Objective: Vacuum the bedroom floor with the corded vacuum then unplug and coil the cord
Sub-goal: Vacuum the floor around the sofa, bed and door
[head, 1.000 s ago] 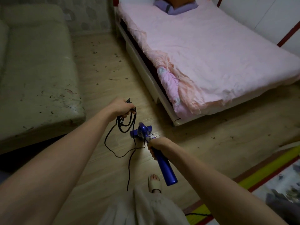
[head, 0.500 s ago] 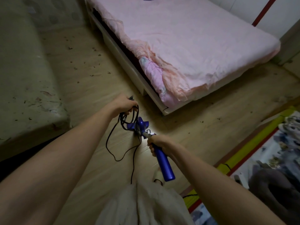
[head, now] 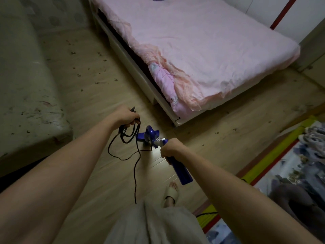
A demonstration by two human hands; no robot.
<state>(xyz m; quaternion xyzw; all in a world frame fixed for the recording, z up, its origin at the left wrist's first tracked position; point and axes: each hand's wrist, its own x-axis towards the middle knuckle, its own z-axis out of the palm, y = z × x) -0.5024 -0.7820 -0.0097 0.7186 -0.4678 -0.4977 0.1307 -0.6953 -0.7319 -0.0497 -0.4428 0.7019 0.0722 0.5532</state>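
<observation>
The right hand [head: 169, 148] gripped the blue plastic handle of the corded stick vacuum [head: 179, 169], whose blue head [head: 149, 135] sat on the pale wooden floor [head: 98, 95] near the corner of the pink-sheeted bed [head: 202, 50]. The left hand [head: 125, 116] held several loops of the thin black cord [head: 135, 166], the slack trailing down across the floor towards a sandalled foot [head: 171, 191].

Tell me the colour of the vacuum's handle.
Blue. The vacuum handle, gripped by the right hand, shows clearly in the head view.
</observation>
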